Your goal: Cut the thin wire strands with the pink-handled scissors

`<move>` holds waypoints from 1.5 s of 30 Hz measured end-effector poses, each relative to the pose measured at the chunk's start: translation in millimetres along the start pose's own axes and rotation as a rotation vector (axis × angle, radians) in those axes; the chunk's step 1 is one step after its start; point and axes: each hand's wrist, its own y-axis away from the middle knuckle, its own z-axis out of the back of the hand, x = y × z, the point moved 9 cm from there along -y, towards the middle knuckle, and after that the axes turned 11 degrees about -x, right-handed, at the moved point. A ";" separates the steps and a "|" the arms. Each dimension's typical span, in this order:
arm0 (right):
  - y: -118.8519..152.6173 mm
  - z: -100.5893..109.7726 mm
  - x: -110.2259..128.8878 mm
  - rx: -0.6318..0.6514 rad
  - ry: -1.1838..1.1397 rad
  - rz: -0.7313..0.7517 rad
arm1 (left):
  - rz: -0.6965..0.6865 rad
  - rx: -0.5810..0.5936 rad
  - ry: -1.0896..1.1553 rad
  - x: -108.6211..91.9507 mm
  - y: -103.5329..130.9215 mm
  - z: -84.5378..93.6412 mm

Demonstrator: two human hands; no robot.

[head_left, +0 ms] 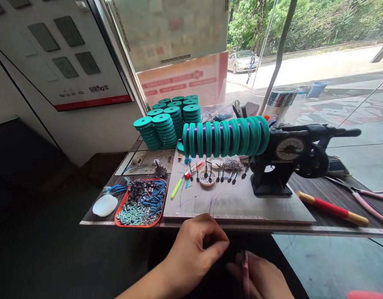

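Note:
My left hand (199,249) is in front of the table edge, thumb and forefinger pinched together; whatever lies between the tips is too small to make out. Lower and to its right, my right hand (263,274) is closed round a slim pink-handled tool (246,272), whose working end is hidden. Beyond the hands lies a pale board (229,203) with fine line strands on it. On it stands a black hand-cranked winder (272,174) carrying a row of green spools (225,135). Small dark rigs (222,176) hang below the spools.
A red-rimmed tray (117,220) of small blue, green and black parts sits left, beside a white dish (104,205). Stacked green spools (162,128) stand behind. A red-handled tool (331,207) and pink-handled pliers (366,203) lie right. A small bowl (207,183) holds beads.

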 end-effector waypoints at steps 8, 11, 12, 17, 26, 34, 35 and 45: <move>-1.2 -55.6 -15.2 0.116 -0.676 -0.319 | -0.140 -0.029 -0.124 -19.5 2.9 26.3; -6.6 -69.6 -5.5 0.111 -0.739 -0.309 | -0.162 -0.095 -0.108 -24.9 2.2 31.9; -7.9 -71.4 -2.9 0.102 -0.753 -0.305 | -0.163 -0.113 -0.098 -25.7 2.0 32.4; -4.5 -62.3 0.5 0.071 -0.758 -0.299 | -0.157 -0.053 -0.072 -24.7 1.9 16.4; -8.5 -54.4 3.2 0.060 -0.726 -0.298 | -0.119 0.185 -0.231 -15.0 3.0 -14.1; -13.2 -62.5 9.0 0.081 -0.680 -0.270 | -0.142 0.081 -0.168 -22.4 -2.6 7.2; -9.1 -57.6 7.3 0.085 -0.671 -0.268 | -0.135 0.109 -0.181 -22.3 -2.1 2.5; -4.1 30.3 10.5 -0.035 -0.469 -0.016 | -0.163 0.456 -0.549 -4.8 13.9 -54.1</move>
